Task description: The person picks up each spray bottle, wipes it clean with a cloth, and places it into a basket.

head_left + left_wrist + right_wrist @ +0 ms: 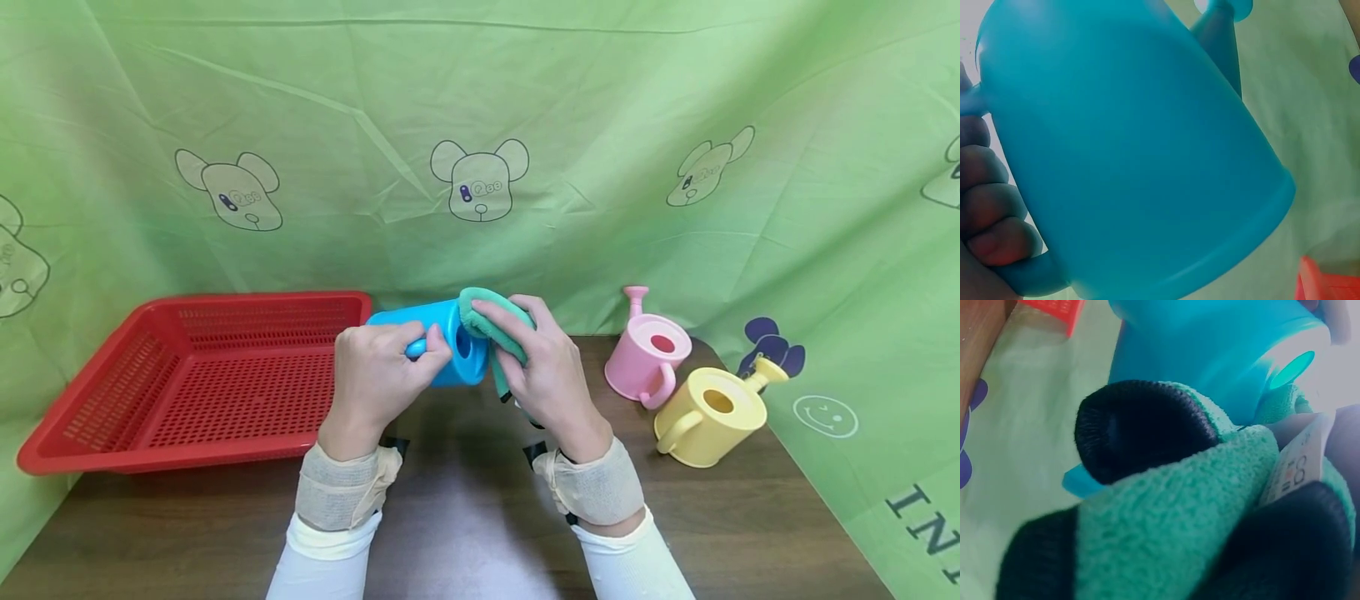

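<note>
My left hand (381, 362) grips the handle of a blue watering can (420, 315), its fingers curled round the handle (1032, 275) in the left wrist view. The can is tipped on its side, with the top and its round hole turned to the right. My right hand (551, 367) holds a folded green cloth (491, 315) with dark edging against the rim of the can's top. A white label (1300, 464) shows on the cloth in the right wrist view. The can's spout (1219, 44) points away from the left hand.
A red plastic basket (247, 454) with a perforated bottom stands at the left of the brown table (465, 533). To the right are a pink watering can (637, 360) and a yellow watering can (708, 429). A green printed curtain (360, 83) hangs behind.
</note>
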Demonstrator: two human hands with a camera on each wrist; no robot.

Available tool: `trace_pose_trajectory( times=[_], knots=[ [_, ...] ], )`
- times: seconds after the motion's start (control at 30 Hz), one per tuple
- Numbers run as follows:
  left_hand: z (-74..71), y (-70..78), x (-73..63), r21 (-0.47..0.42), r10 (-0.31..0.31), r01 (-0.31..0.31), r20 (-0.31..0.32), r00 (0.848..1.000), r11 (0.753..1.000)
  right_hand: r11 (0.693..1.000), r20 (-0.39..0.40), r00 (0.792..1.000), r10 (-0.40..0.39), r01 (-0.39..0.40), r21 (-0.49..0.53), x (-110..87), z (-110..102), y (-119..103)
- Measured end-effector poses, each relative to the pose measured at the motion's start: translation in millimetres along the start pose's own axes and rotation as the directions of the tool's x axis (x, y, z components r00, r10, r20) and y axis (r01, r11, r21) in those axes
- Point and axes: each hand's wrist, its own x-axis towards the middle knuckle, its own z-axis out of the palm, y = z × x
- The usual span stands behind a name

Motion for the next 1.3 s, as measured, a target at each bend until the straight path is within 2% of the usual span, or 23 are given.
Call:
trace_pose_trajectory(
  times=[0.27, 0.4, 0.57, 0.67, 0.83, 1.07, 1.3],
  knots=[
    [-3.1, 0.3, 0.9, 0.018, -0.037, 0.038, -0.039, 0.999, 0.999, 0.999, 0.070, 0.997, 0.039, -0.037, -0.027, -1.0, -2.3, 1.4],
    [-3.6, -0.2, 0.4, 0.043, -0.089, 0.092, -0.076, 0.993, 0.995, 0.999, 0.113, 0.993, 0.030, -0.027, -0.029, -0.7, -2.6, 1.0],
    [-3.7, -1.1, 0.4, 0.064, -0.172, 0.181, -0.121, 0.978, 0.981, 1.000, 0.160, 0.987, 0.014, -0.011, -0.022, -1.3, -3.1, 0.6],
    [-4.6, -1.6, 0.6, 0.070, -0.201, 0.212, -0.135, 0.970, 0.975, 1.000, 0.179, 0.984, -0.003, 0.004, -0.006, -1.5, -3.6, 0.3],
    [-5.1, -2.7, 1.8, 0.073, -0.198, 0.207, -0.121, 0.973, 0.976, 0.999, 0.178, 0.983, -0.042, 0.038, 0.031, -1.1, -4.2, -1.8],
    [-2.1, -1.1, 2.8, 0.072, -0.144, 0.150, -0.089, 0.986, 0.986, 0.993, 0.141, 0.985, -0.098, 0.087, 0.082, -0.5, -3.0, -3.5],
    [-0.5, 0.7, 1.8, 0.088, -0.132, 0.131, 0.011, 0.991, 0.988, 0.995, 0.129, 0.989, -0.077, 0.068, 0.069, -0.6, -0.9, -2.9]
  ],
)
